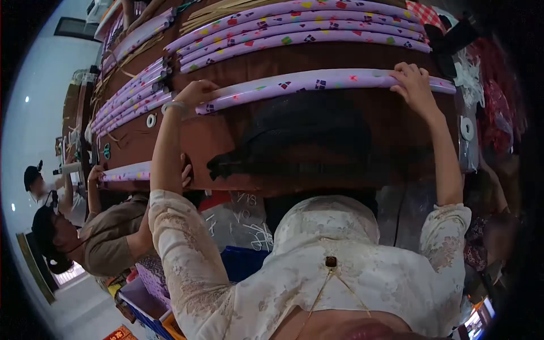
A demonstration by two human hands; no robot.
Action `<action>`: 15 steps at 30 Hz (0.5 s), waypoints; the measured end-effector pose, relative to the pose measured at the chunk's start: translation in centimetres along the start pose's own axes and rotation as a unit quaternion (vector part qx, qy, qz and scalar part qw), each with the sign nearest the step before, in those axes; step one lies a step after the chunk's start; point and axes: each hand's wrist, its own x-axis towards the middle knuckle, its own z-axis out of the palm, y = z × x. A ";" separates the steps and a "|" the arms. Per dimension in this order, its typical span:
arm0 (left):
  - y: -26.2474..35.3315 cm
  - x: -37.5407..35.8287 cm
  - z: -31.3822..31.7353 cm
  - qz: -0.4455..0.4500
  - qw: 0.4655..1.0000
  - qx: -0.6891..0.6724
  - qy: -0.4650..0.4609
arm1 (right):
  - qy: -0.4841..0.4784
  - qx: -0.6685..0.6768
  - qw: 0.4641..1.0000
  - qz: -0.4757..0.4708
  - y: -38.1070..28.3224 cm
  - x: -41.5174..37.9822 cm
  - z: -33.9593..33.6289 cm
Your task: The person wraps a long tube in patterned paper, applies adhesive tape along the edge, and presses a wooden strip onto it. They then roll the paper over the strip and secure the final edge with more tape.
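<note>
A long lilac roll with a glossy printed pattern (300,83) lies across the brown table in front of me; it looks like wrapping paper. My left hand (195,93), with a bracelet at the wrist, has its fingers closed at the left end of this roll. Near the right end, my right hand (416,88) grips over the top, fingers bent round it. Beyond it, several similar lilac rolls (306,38) lie side by side. Between my arms sits a black bag-like thing (306,133), whose kind I cannot make out.
More rolls (133,96) are stacked at the left, beside a white tape ring (151,120) and green scissors (106,151). A co-worker (107,226) handles another roll at my left. White tape (466,128) lies by the table's right edge. A blue crate (243,262) stands below.
</note>
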 end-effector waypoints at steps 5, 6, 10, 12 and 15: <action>-1.8 -1.2 -1.3 0.003 0.995 -0.104 -0.002 | -0.031 -0.008 0.999 0.038 -0.6 0.1 -0.7; -2.8 -1.1 -1.5 0.014 0.992 -0.129 -0.007 | -0.038 -0.002 0.998 0.047 -0.6 0.0 -0.8; -4.5 -1.6 -0.5 0.020 0.989 -0.138 0.058 | -0.049 -0.008 0.997 0.052 -0.5 -0.1 -0.8; -4.4 -1.9 0.3 0.025 0.981 -0.166 0.098 | -0.030 -0.014 0.999 0.025 -0.3 -0.1 -0.7; -4.4 -2.0 0.7 0.017 0.970 -0.192 0.147 | -0.033 -0.023 0.999 0.030 -0.3 -0.1 -0.6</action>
